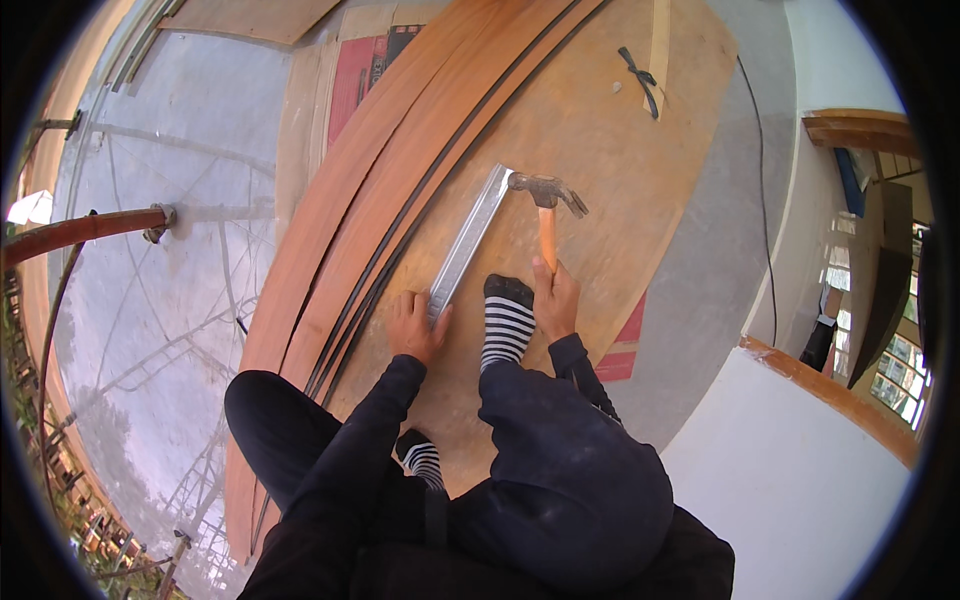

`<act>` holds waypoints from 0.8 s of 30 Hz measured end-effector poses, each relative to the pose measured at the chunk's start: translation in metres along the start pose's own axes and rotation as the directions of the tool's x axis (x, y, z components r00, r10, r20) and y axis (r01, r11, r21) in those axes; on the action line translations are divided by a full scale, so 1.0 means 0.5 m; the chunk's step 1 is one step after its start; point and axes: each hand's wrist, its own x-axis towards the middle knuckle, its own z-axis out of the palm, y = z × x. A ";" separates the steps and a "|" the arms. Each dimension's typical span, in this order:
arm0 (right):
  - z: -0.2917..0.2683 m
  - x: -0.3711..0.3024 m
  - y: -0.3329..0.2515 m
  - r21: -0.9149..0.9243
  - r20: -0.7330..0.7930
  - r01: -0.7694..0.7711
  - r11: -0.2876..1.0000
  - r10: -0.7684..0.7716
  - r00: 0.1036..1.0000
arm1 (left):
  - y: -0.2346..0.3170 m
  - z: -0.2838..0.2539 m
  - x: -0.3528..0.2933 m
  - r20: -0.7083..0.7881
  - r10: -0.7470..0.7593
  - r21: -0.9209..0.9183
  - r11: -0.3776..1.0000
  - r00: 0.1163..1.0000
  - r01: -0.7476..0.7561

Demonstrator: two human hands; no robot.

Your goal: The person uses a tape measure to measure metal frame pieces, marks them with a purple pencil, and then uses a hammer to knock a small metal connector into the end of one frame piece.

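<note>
Clenching my right hand point(556, 300) round an orange-handled claw hammer point(547, 228), left hand point(416, 328) clasping a ridged silver channel point(468, 240) (black-and-white striped sock point(508, 322) between).

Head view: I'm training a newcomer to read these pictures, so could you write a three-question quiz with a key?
1. Fill in: the right hand grips the hammer by its ____.

2. Choose: the left hand holds
A) the black cable
B) the silver metal channel
C) a wooden board

3. True or false: both feet wear plain white socks.

Key: 1. handle. 2. B, at the end nearer the person. 3. False; they are dark striped socks with white bands.
</note>
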 end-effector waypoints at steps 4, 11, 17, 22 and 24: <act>0.024 0.021 0.037 -0.134 -0.009 0.015 0.991 -0.017 1.000 | 0.006 0.009 0.004 -0.011 0.043 0.008 0.999 0.999 -0.043; 0.016 0.045 -0.032 -0.018 -0.073 0.032 0.999 -0.033 0.997 | -0.013 0.002 -0.003 -0.016 0.025 0.071 0.997 1.000 -0.024; 0.014 0.089 0.011 -0.181 -0.020 -0.101 0.978 0.099 0.995 | -0.007 0.018 -0.004 -0.019 0.038 0.057 0.998 0.999 -0.037; 0.013 0.062 -0.011 -0.147 -0.027 -0.009 0.989 0.005 1.000 | 0.003 0.010 0.000 0.002 0.024 0.067 0.997 1.000 -0.024; 0.023 0.073 0.003 -0.191 0.012 -0.037 0.981 0.040 0.999 | 0.000 0.015 0.009 0.009 0.019 0.063 0.998 1.000 -0.020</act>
